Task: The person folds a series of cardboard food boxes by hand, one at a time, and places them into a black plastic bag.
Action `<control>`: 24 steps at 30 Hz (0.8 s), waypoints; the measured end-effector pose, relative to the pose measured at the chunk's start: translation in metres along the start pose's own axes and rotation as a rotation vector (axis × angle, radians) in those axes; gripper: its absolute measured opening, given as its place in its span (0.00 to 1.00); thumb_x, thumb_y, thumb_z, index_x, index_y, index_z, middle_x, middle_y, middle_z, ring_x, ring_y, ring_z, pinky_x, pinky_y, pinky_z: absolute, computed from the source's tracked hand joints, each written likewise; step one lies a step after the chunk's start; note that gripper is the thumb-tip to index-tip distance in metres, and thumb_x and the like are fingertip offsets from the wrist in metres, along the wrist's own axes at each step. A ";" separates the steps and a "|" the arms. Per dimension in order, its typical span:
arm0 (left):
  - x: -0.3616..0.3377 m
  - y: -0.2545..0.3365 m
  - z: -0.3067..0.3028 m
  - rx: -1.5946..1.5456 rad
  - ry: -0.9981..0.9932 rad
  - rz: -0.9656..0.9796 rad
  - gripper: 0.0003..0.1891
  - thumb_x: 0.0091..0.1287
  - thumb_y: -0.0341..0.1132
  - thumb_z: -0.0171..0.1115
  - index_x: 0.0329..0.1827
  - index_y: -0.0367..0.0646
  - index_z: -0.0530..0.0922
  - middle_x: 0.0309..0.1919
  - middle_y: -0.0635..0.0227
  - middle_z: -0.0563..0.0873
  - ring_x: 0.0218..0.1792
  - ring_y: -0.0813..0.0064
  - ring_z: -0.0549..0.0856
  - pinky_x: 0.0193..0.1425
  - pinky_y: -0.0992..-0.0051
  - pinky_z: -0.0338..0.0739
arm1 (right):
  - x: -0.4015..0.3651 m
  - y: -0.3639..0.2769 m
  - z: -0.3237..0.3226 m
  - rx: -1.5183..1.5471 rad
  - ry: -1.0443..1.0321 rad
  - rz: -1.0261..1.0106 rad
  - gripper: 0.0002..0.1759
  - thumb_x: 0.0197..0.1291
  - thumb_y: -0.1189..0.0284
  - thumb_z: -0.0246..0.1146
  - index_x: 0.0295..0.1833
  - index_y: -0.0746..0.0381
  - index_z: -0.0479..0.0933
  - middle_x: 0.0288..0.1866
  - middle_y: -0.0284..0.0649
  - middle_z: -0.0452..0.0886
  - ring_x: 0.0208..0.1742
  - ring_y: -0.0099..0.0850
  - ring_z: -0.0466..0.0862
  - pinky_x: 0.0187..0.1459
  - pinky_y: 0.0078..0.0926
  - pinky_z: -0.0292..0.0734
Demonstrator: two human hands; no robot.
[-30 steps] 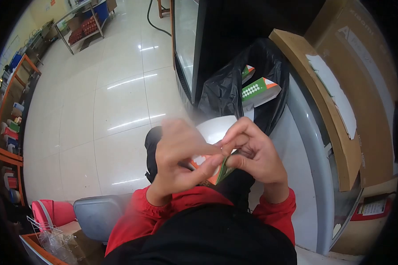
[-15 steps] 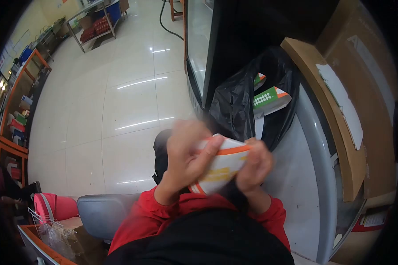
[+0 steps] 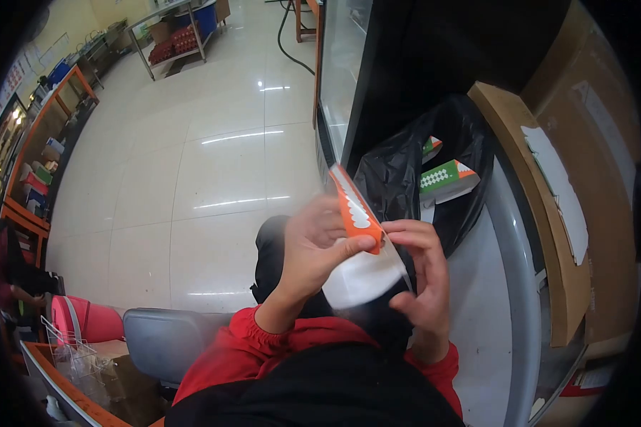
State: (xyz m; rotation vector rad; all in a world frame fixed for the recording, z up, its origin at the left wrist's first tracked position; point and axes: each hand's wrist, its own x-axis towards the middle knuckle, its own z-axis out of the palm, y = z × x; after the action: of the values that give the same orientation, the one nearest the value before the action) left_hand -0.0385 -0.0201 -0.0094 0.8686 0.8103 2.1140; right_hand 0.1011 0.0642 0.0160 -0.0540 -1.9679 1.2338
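A small paper food carton [image 3: 363, 276], white with an orange printed panel, is partly unfolded in front of my lap. My left hand [image 3: 310, 249] is closed on it, the thumb pressing the orange panel and the fingers behind. At the carton's right side is my right hand [image 3: 427, 274], its fingertips touching the edge near the orange panel. The right thumb is spread apart from those fingers, beside the white part. Beyond my hands, a black plastic bag [image 3: 388, 174] holds green, orange and white cartons [image 3: 449, 179].
Tall cardboard [image 3: 527, 185] stands to the right, beside a grey curved edge [image 3: 509, 263]. A glass-door cabinet [image 3: 342, 71] is ahead. A grey chair [image 3: 167, 341] and a pink container [image 3: 92, 320] are at lower left. A metal table [image 3: 171, 43] stands far off on the tiled floor.
The carton has turned in my hands, and its orange panel now stands up with the white side showing. My right hand has opened from its grip. The view has shifted slightly left.
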 end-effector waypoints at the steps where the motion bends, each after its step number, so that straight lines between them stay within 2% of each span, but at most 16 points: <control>1: -0.001 -0.002 -0.001 0.042 0.020 0.041 0.17 0.53 0.22 0.69 0.44 0.34 0.72 0.35 0.60 0.84 0.37 0.74 0.85 0.44 0.76 0.79 | -0.005 0.001 0.001 -0.045 0.025 0.003 0.27 0.51 0.60 0.69 0.50 0.66 0.71 0.50 0.47 0.75 0.52 0.36 0.76 0.53 0.31 0.70; 2: -0.002 -0.005 0.000 0.081 0.037 0.081 0.16 0.53 0.23 0.69 0.43 0.34 0.74 0.34 0.62 0.84 0.38 0.75 0.84 0.46 0.76 0.78 | -0.011 0.004 0.001 -0.094 0.052 0.005 0.25 0.51 0.61 0.69 0.49 0.66 0.72 0.50 0.47 0.75 0.51 0.36 0.77 0.51 0.30 0.72; 3: -0.001 -0.005 0.006 0.144 0.142 0.113 0.12 0.51 0.23 0.71 0.37 0.35 0.78 0.31 0.64 0.85 0.36 0.78 0.84 0.43 0.78 0.77 | -0.014 0.008 -0.003 -0.061 0.064 -0.013 0.24 0.51 0.65 0.69 0.49 0.67 0.72 0.49 0.46 0.76 0.50 0.35 0.78 0.51 0.28 0.73; 6: 0.001 -0.014 0.001 0.375 0.194 0.219 0.09 0.50 0.24 0.72 0.32 0.36 0.81 0.30 0.66 0.85 0.32 0.80 0.82 0.39 0.80 0.74 | -0.017 0.013 -0.010 -0.011 0.157 -0.028 0.18 0.51 0.73 0.68 0.47 0.68 0.73 0.47 0.46 0.76 0.49 0.32 0.79 0.50 0.25 0.75; 7: 0.001 -0.008 0.007 0.311 0.204 0.154 0.07 0.49 0.24 0.72 0.27 0.36 0.81 0.29 0.67 0.85 0.31 0.81 0.81 0.36 0.81 0.72 | -0.014 0.011 -0.003 -0.022 0.231 -0.010 0.16 0.52 0.75 0.68 0.46 0.69 0.74 0.47 0.45 0.76 0.49 0.31 0.79 0.50 0.25 0.75; 9: 0.001 -0.011 0.004 0.350 0.229 0.193 0.07 0.49 0.25 0.73 0.27 0.36 0.81 0.29 0.68 0.85 0.31 0.81 0.81 0.36 0.80 0.72 | -0.010 0.009 0.009 0.012 0.350 0.041 0.12 0.53 0.80 0.66 0.43 0.69 0.74 0.45 0.45 0.77 0.47 0.29 0.79 0.52 0.25 0.76; 12: 0.002 -0.010 0.005 0.382 0.235 0.225 0.08 0.48 0.24 0.73 0.27 0.35 0.80 0.27 0.67 0.85 0.29 0.80 0.81 0.35 0.80 0.72 | -0.004 0.010 0.017 0.184 0.416 0.120 0.09 0.55 0.82 0.64 0.42 0.69 0.74 0.43 0.44 0.77 0.44 0.28 0.79 0.48 0.22 0.76; 13: 0.001 -0.009 0.006 0.390 0.233 0.226 0.08 0.48 0.24 0.73 0.27 0.35 0.80 0.27 0.67 0.84 0.29 0.78 0.81 0.35 0.79 0.72 | -0.004 0.014 0.015 0.137 0.383 0.108 0.09 0.55 0.81 0.64 0.41 0.70 0.74 0.42 0.44 0.76 0.43 0.27 0.79 0.47 0.21 0.76; 15: 0.001 -0.011 0.005 0.653 0.197 0.370 0.07 0.47 0.23 0.72 0.28 0.36 0.81 0.26 0.64 0.83 0.27 0.75 0.81 0.35 0.78 0.73 | -0.004 0.025 0.009 0.042 0.319 0.084 0.08 0.55 0.81 0.64 0.40 0.70 0.74 0.41 0.43 0.76 0.42 0.26 0.78 0.44 0.20 0.75; 17: 0.004 -0.010 0.006 0.854 0.136 0.586 0.08 0.47 0.20 0.70 0.29 0.35 0.81 0.25 0.59 0.82 0.26 0.67 0.81 0.33 0.75 0.73 | -0.007 0.024 0.010 0.173 0.381 0.065 0.07 0.55 0.81 0.63 0.39 0.70 0.74 0.39 0.42 0.76 0.41 0.25 0.78 0.42 0.18 0.74; 20: 0.005 -0.008 -0.001 1.013 0.032 0.647 0.09 0.52 0.17 0.65 0.36 0.33 0.80 0.34 0.61 0.83 0.36 0.75 0.82 0.41 0.82 0.73 | -0.010 0.023 0.004 0.245 0.364 0.066 0.06 0.55 0.82 0.64 0.38 0.69 0.76 0.38 0.42 0.76 0.39 0.24 0.78 0.43 0.19 0.74; 24: 0.005 -0.020 0.001 0.828 0.146 0.588 0.09 0.53 0.16 0.65 0.37 0.32 0.79 0.34 0.61 0.83 0.37 0.74 0.81 0.43 0.80 0.73 | -0.005 0.017 0.007 0.103 0.327 -0.020 0.05 0.52 0.82 0.65 0.36 0.68 0.78 0.37 0.41 0.76 0.36 0.26 0.79 0.46 0.23 0.78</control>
State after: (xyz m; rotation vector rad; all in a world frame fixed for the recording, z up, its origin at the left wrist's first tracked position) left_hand -0.0337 -0.0048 -0.0220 1.5301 1.7413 2.3474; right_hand 0.0943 0.0659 -0.0021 -0.1726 -1.6182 1.2263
